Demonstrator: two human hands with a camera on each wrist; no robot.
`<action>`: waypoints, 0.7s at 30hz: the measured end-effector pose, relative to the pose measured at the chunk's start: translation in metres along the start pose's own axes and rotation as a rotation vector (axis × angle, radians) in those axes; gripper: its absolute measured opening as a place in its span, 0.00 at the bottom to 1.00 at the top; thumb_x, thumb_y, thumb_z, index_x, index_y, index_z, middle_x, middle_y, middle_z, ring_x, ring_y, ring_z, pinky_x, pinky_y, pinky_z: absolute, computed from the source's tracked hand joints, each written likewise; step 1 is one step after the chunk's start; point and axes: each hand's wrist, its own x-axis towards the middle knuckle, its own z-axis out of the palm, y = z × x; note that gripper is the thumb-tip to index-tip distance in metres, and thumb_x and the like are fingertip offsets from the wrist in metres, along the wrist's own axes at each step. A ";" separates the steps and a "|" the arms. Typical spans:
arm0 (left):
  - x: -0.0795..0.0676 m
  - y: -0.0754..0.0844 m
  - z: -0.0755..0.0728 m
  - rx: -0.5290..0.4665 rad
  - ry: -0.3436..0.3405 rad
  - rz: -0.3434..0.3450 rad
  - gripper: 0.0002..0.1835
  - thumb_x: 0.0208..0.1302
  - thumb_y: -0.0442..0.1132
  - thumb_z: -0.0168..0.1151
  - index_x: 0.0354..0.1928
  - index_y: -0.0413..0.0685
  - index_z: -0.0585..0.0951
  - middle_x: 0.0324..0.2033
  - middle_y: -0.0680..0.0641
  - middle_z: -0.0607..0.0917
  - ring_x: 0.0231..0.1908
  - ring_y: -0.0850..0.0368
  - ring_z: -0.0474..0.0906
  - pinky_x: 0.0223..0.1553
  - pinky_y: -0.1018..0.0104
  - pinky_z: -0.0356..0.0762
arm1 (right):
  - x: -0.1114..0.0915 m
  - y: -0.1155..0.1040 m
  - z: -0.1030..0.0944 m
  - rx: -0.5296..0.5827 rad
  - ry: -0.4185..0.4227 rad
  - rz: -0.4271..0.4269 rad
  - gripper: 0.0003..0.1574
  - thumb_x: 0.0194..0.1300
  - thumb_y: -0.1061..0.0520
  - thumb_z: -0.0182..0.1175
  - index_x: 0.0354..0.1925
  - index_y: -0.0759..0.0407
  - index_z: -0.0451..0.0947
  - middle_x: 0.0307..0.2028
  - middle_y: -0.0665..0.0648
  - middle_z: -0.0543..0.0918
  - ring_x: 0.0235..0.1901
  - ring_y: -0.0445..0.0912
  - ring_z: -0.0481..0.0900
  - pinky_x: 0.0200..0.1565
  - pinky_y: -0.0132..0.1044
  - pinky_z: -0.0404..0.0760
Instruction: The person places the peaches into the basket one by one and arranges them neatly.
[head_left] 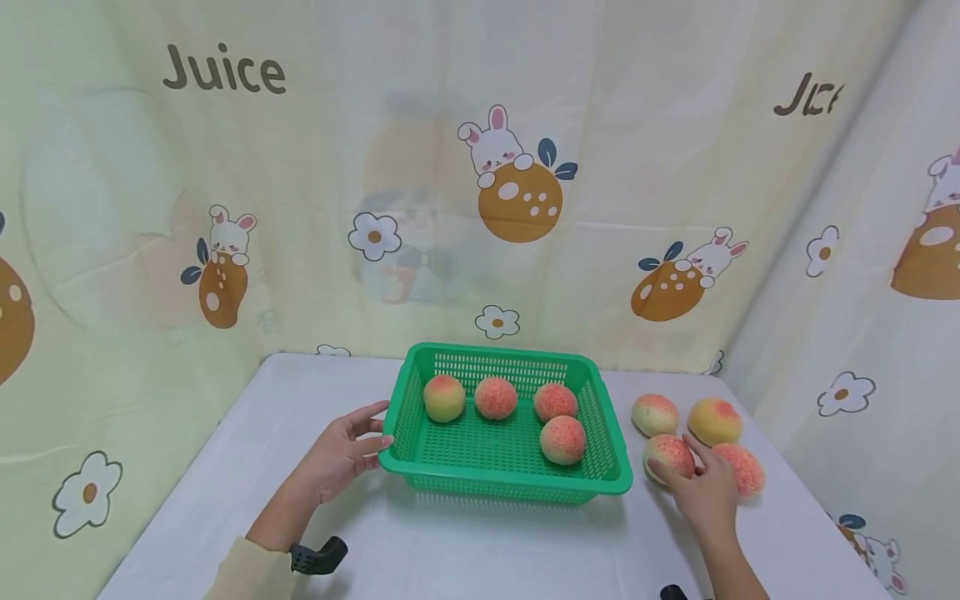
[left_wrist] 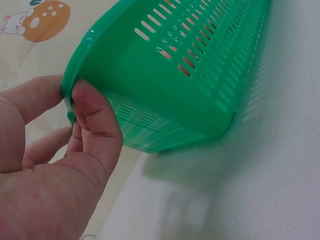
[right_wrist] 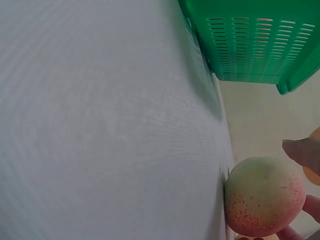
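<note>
A green plastic basket [head_left: 506, 479] with slotted walls stands mid-table. Several peaches lie inside, among them a yellow-green one [head_left: 444, 398] at the left and a speckled pink one [head_left: 562, 440] at the right. My left hand [head_left: 348, 450] pinches the basket's left rim; in the left wrist view, the thumb [left_wrist: 97, 117] presses beneath the lip. To the basket's right, my right hand [head_left: 705, 492] has its fingers curled about a pink-speckled peach [head_left: 667, 458]. In the right wrist view, that peach [right_wrist: 264, 197] sits on the table, with fingertips against it and the thumb [right_wrist: 305, 152] close by.
Around the right hand lie a pale peach [head_left: 655, 413], a yellow peach [head_left: 715, 421] and a pink peach [head_left: 741, 472]. A white cloth covers the table [head_left: 480, 558]. A patterned curtain [head_left: 420, 292] hangs close behind the table and along both sides.
</note>
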 end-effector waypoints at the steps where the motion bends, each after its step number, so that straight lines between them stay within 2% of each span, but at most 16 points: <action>1: 0.000 0.000 0.000 0.000 0.000 0.000 0.36 0.69 0.29 0.64 0.77 0.51 0.66 0.57 0.39 0.75 0.46 0.54 0.81 0.44 0.66 0.86 | 0.001 0.001 0.000 0.000 -0.003 0.003 0.57 0.60 0.43 0.75 0.77 0.60 0.61 0.72 0.74 0.61 0.61 0.64 0.67 0.55 0.53 0.72; 11: -0.001 0.001 0.001 -0.003 -0.007 -0.002 0.36 0.70 0.29 0.63 0.78 0.52 0.65 0.57 0.39 0.74 0.48 0.53 0.80 0.45 0.66 0.86 | 0.010 0.011 0.001 0.000 -0.018 0.000 0.56 0.59 0.43 0.76 0.77 0.58 0.63 0.72 0.69 0.67 0.56 0.59 0.69 0.42 0.36 0.71; 21: -0.001 -0.001 0.000 -0.003 -0.011 0.001 0.37 0.70 0.30 0.63 0.78 0.54 0.64 0.58 0.38 0.73 0.48 0.52 0.81 0.45 0.65 0.86 | 0.011 0.008 0.000 -0.004 -0.036 0.010 0.55 0.60 0.46 0.75 0.77 0.59 0.62 0.70 0.69 0.69 0.54 0.58 0.70 0.39 0.34 0.71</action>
